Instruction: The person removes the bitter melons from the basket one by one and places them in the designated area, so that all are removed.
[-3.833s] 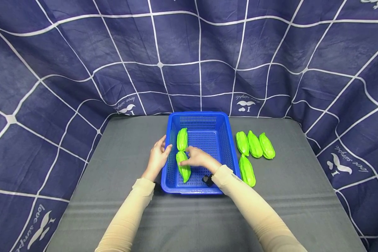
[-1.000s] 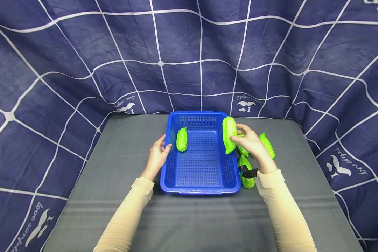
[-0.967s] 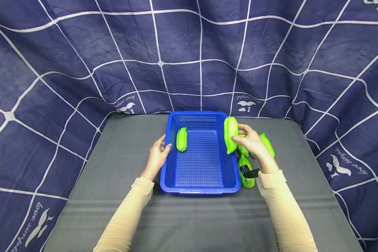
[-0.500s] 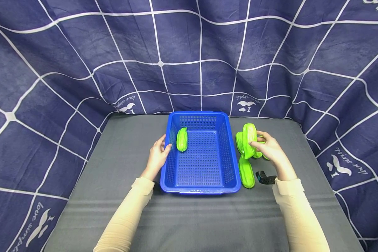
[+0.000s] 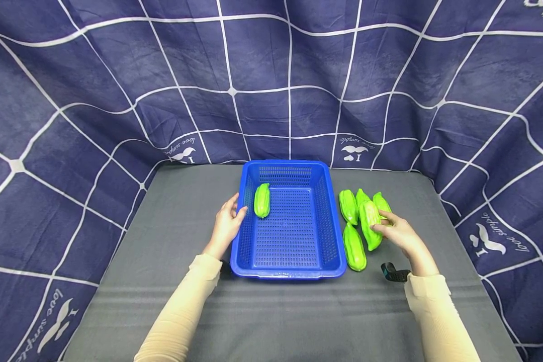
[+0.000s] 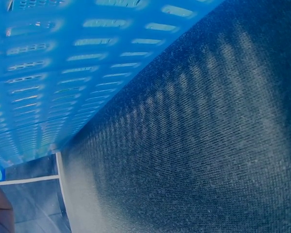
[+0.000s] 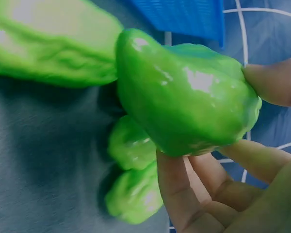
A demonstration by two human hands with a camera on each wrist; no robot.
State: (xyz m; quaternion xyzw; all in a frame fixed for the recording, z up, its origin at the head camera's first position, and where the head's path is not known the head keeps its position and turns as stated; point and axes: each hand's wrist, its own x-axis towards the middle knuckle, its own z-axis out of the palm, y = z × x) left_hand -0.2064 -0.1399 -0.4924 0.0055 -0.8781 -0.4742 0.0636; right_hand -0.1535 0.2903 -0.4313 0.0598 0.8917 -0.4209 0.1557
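My right hand (image 5: 398,234) holds a bright green, ribbed bitter melon (image 5: 370,226) between thumb and fingers, low over others to the right of the basket. In the right wrist view the held bitter melon (image 7: 189,97) has its blunt tip toward the camera, thumb on one side and fingers on the other. My left hand (image 5: 226,223) grips the left rim of a blue perforated plastic basket (image 5: 289,274), thumb over the edge. One bitter melon (image 5: 262,200) lies inside at the basket's left. The left wrist view shows the basket's slotted wall (image 6: 48,87) and part of a finger.
Several bitter melons lie on the grey table (image 5: 271,322) right of the basket: one (image 5: 348,206) near its wall, one (image 5: 354,247) nearer the front, one (image 5: 381,202) farther right, another partly behind the held one. A dark blue gridded curtain (image 5: 262,110) hangs behind and at the sides.
My right hand has taken the nearer bitter melon out of the basket, carried it right over the rim and lowered it toward the others. The left hand has stayed at the rim.
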